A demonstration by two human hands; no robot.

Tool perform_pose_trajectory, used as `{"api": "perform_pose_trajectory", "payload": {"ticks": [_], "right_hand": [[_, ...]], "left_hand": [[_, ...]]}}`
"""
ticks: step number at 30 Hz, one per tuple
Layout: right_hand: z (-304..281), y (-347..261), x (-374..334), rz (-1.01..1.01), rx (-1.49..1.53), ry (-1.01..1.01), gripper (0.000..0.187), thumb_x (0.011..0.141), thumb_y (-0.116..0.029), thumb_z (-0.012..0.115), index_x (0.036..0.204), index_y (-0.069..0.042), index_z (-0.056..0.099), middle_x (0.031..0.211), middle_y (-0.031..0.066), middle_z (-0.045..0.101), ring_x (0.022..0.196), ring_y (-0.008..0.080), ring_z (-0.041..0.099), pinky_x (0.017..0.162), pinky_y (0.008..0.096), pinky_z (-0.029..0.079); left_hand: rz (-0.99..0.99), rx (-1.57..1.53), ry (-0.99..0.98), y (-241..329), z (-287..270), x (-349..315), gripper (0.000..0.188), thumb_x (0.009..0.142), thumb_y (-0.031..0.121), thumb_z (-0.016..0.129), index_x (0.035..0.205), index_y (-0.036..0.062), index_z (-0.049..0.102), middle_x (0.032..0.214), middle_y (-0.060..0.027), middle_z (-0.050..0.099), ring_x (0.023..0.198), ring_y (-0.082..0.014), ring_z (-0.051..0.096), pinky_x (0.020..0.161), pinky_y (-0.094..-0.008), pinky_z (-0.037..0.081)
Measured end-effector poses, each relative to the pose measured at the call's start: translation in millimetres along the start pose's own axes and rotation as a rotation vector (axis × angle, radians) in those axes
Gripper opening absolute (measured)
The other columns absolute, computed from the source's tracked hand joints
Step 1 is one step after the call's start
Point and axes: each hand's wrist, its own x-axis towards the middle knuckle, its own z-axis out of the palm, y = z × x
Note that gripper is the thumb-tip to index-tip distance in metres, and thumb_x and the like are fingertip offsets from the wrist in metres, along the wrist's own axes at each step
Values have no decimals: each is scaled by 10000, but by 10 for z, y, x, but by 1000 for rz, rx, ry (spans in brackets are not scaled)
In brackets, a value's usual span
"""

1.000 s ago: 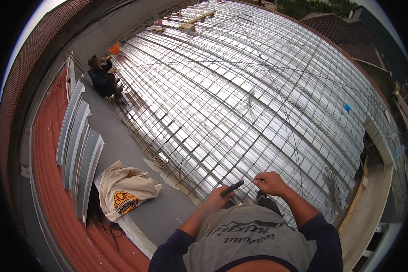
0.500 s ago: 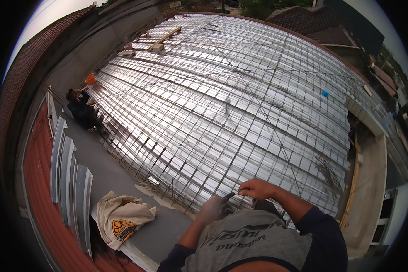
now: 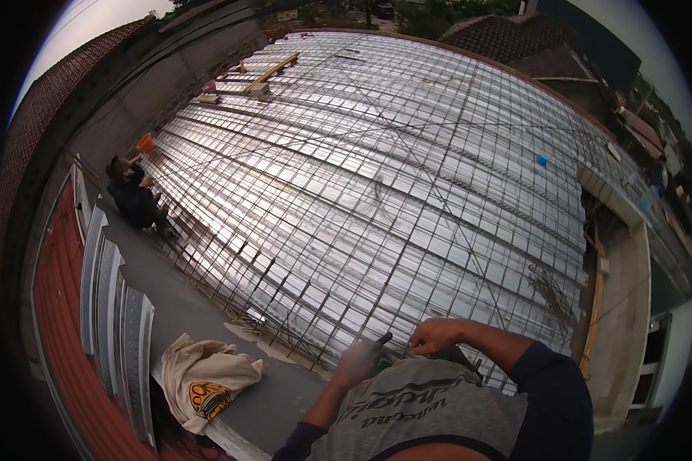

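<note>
My left hand [image 3: 357, 363] is wrapped round a dark, rod-like tool [image 3: 384, 339], just in front of my shirt. The tool's end points up and to the right, and its exact kind does not show. To its right, my right hand [image 3: 435, 336] is closed with the fingers pressed together. Whatever it may hold is hidden. Both hands are over the near edge of a steel rebar mesh [image 3: 407, 242], which lies on shiny corrugated metal decking [image 3: 338, 200].
A cream cloth [image 3: 207, 376] lies on the ledge at left, beside stacked metal sheets [image 3: 115, 307]. Another person [image 3: 131, 196] crouches at the far left near an orange bucket [image 3: 145, 144]. Loose rods [image 3: 550, 290] lie at right. A blue object [image 3: 541, 160] sits farther back.
My right hand has come down a little, closer to my body. The tool in my left hand has dropped slightly and shifted left. The whole view has tilted a little.
</note>
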Motion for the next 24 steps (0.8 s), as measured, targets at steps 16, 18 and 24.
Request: {"api": "perform_pose_trajectory", "payload": {"ticks": [16,18,24], "right_hand": [[242,-43,237,254,-342,59,285,901,-322,571,944,-70,698,752,114,672,719,271,655,669,399,495],[113,-101,170,97,-74,40,293,905,-330,574,938,-63,690,763,119,670,734,275,650,677,406,486],[-6,128,150,8,84,171,313,906,-345,562,940,-54,671,846,149,658,820,312,622,732,420,468]], "left_hand": [[16,-53,82,-117,-9,-12,480,877,219,584,1346,209,481,818,-169,587,754,-346,598,670,-440,473],[-2,-13,54,-234,-6,-46,517,881,238,577,1380,241,443,823,-166,588,749,-333,599,671,-433,476],[-43,-235,-28,-217,64,-94,225,884,169,632,1052,20,622,841,-104,650,776,-182,591,713,-349,471]]}}
